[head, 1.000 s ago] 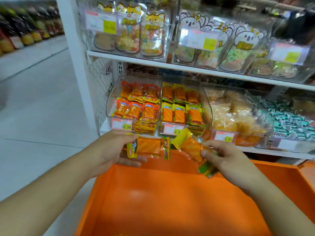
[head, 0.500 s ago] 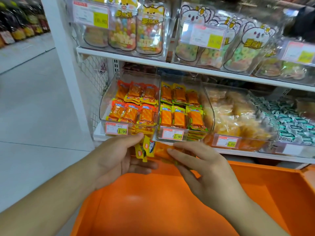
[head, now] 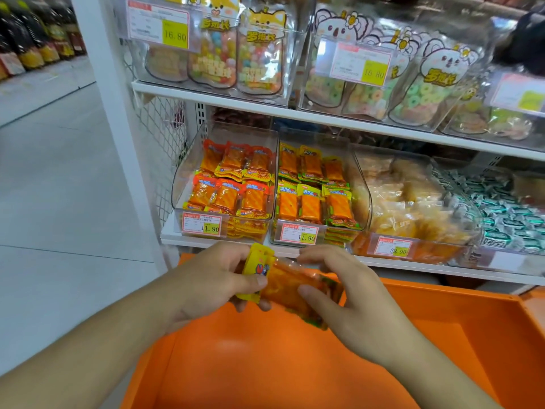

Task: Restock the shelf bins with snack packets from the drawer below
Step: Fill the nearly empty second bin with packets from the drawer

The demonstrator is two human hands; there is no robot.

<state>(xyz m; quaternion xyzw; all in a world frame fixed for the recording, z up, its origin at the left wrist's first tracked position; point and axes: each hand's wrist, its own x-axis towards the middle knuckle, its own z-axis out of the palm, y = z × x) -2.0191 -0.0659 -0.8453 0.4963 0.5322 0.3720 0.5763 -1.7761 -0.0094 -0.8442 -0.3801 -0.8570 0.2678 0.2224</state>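
Head view, inspection at the shelf front: both hands now meet over the open orange drawer (head: 383,349), where a second ago each held its own packets apart. The left hand (head: 212,287) grips the yellow end of the snack packets (head: 289,287), thumb on top. The right hand (head: 354,302) has come across and grasps the other end of the same bundle, thumb beneath and fingers curled over. The separate lots have been merged into one stack, held between the two hands just below the shelf edge and above the drawer.

Finding: the packets are gathered and squared, not yet placed. How many are in the bundle cannot be told; they overlap and blur.

Directly above sit two clear bins with matching orange goods. The left bin (head: 206,160) holds red-topped packets; the middle bin (head: 351,169) holds yellow-and-green-edged ones. The held bundle shows yellow and green edging, so in my judgement it belongs in the middle bin. Both bins already look well filled.

The visible part of the drawer floor shows no further packets; its near end is out of frame.
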